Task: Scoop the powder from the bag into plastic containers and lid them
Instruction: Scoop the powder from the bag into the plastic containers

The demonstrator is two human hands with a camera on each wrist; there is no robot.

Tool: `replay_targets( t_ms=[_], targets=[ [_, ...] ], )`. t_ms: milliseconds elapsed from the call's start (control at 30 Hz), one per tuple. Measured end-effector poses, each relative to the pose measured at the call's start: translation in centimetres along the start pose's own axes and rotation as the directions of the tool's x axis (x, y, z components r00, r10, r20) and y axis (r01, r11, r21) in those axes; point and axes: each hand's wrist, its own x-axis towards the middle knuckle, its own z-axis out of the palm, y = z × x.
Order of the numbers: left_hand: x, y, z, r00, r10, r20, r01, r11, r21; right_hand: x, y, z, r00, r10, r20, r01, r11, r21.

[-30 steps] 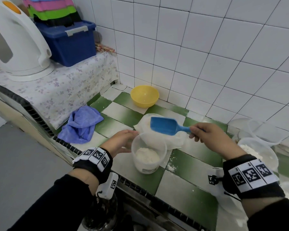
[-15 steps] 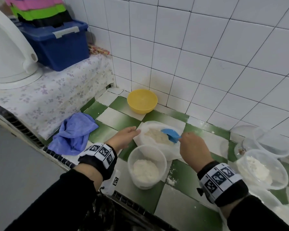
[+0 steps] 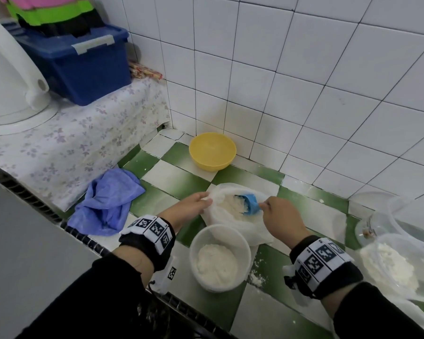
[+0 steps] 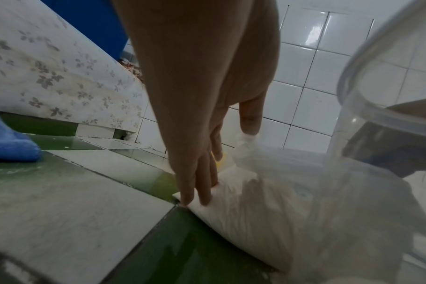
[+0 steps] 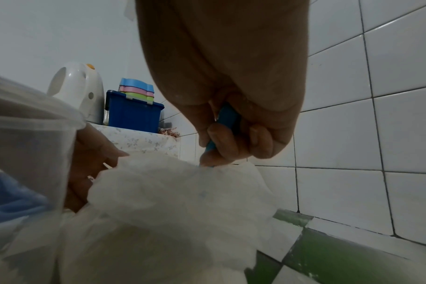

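— So, what is lying around the hands?

— Out beyond the left hand (image 3: 190,206) a blue cloth (image 3: 105,201) is sitting crumpled on the tiles, and ahead of both hands a yellow bowl (image 3: 212,151) is standing by the wall. A plastic container (image 3: 219,258) holding powder is standing between the wrists, and another container (image 3: 399,267) is standing outside the right wrist.

— And the hands themselves?

— The left one is pressing nearly straight fingers (image 4: 195,184) against the bag's (image 3: 233,216) left edge, thumb touching the rim. The right hand (image 3: 283,220) is gripping the blue scoop's (image 3: 249,204) handle with curled fingers, its bowl dipping into the powder (image 3: 231,205) inside the bag.
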Motion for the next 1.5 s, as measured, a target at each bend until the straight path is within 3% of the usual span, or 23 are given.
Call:
replay_targets(
  t_ms=[367, 600, 733, 833, 900, 1200, 1500],
  targets=[
    [0.2, 0.2, 0.0, 0.997, 0.073, 0.041, -0.074, 0.996, 0.039, 0.4, 0.7, 1.0, 1.0, 0.012, 0.014, -0.014, 0.99, 0.143],
    [0.1, 0.0, 0.0, 0.993, 0.12, 0.011, -0.121, 0.989, 0.085, 0.8, 0.8, 0.9, 0.994, -0.018, 0.105, 0.0, 0.985, 0.171],
    [-0.1, 0.1, 0.0, 0.985, 0.17, 0.001, -0.168, 0.975, 0.143, 1.3, 0.3, 0.5, 0.991, -0.017, 0.134, 0.013, 1.0, 0.028],
    [0.1, -0.1, 0.0, 0.984, 0.179, 0.006, -0.177, 0.967, 0.182, 1.3, -0.6, 0.6, 0.988, -0.088, 0.125, 0.112, 0.974, -0.198],
    [0.2, -0.1, 0.1, 0.983, 0.182, 0.002, -0.179, 0.968, 0.177, 1.4, -1.0, 0.7, 0.985, -0.136, 0.103, 0.157, 0.96, -0.233],
    [0.0, -0.1, 0.2, 0.98, 0.2, -0.008, -0.198, 0.972, 0.127, 1.8, -0.8, 1.0, 0.974, -0.142, 0.177, 0.148, 0.989, -0.024],
    [0.0, -0.2, 0.5, 0.981, 0.194, 0.022, -0.196, 0.973, 0.119, 2.1, -0.7, 1.6, 0.974, -0.074, 0.215, 0.044, 0.989, 0.138]
  ],
)
